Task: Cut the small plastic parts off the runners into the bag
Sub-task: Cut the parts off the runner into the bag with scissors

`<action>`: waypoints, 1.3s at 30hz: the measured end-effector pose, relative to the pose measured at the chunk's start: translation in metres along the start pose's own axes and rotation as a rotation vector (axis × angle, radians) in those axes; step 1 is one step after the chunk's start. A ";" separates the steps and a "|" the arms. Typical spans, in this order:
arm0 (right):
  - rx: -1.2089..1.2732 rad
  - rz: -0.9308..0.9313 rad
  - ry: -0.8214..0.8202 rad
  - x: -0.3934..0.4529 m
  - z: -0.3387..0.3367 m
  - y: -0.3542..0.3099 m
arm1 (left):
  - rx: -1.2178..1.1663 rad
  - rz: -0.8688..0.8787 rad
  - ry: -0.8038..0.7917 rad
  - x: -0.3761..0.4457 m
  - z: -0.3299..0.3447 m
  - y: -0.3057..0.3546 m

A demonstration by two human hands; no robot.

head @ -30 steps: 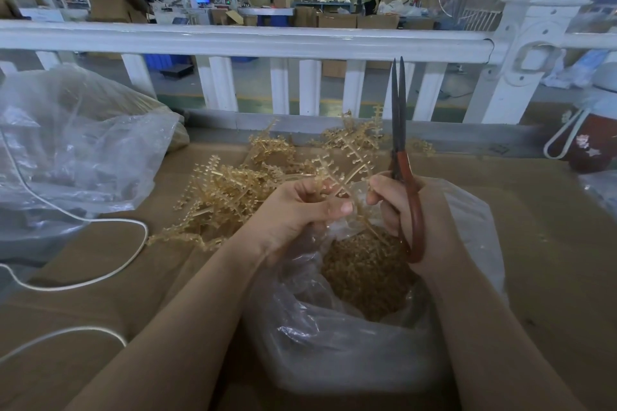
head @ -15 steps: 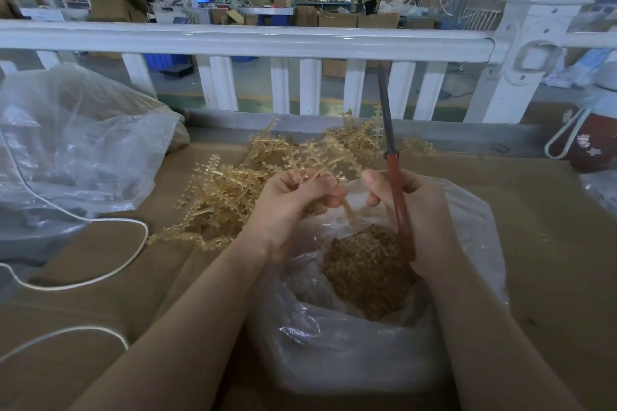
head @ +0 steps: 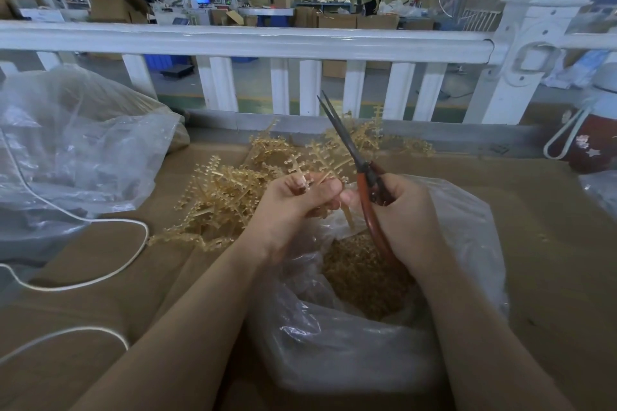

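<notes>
My left hand (head: 293, 207) grips a tan plastic runner (head: 320, 163) with small parts on its branches, held over the clear plastic bag (head: 467, 227). My right hand (head: 404, 213) grips red-handled scissors (head: 357, 160) whose dark blades point up and to the left, slightly parted at the tips. Inside the bag lies a heap of cut tan parts (head: 364, 270). A pile of uncut runners (head: 227, 193) lies on the cardboard behind my left hand.
Brown cardboard (head: 551, 243) covers the table. A large crumpled clear bag (head: 73, 150) and a white cord (head: 110, 274) lie at the left. A white railing (head: 247, 40) runs across the back. A red-and-white bottle (head: 594, 140) stands at the right edge.
The scissors have tilted from nearly upright to leaning left, blades now slightly apart. My left hand has turned the runner and shifted it a little.
</notes>
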State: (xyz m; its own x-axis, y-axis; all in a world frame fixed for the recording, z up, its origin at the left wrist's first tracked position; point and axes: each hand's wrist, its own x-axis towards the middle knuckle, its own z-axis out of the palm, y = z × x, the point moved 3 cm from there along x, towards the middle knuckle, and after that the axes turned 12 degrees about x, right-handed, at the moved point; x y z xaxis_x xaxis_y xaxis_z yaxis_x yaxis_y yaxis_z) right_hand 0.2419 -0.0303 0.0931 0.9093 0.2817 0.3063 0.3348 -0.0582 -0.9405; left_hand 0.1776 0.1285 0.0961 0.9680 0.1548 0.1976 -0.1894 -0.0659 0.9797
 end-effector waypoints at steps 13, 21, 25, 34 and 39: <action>-0.333 -0.192 -0.008 -0.010 -0.001 -0.010 | -0.184 0.024 0.119 0.001 -0.005 0.007; -0.522 -0.261 0.007 -0.009 -0.001 -0.008 | -0.247 0.067 0.154 0.002 -0.007 0.006; -0.537 -0.284 -0.003 -0.009 -0.001 -0.008 | -0.210 0.059 0.171 0.000 -0.007 0.009; -0.559 -0.334 0.033 -0.012 -0.002 -0.011 | -0.133 0.043 0.205 0.001 -0.007 0.008; -0.547 -0.349 0.033 -0.013 -0.002 -0.011 | -0.128 0.046 0.201 0.000 -0.007 0.008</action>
State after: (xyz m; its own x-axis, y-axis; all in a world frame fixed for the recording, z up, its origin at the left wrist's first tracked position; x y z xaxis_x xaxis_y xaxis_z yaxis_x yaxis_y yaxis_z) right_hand 0.2271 -0.0353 0.0996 0.7285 0.3430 0.5930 0.6816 -0.4501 -0.5770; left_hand 0.1747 0.1351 0.1044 0.9080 0.3484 0.2328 -0.2646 0.0459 0.9633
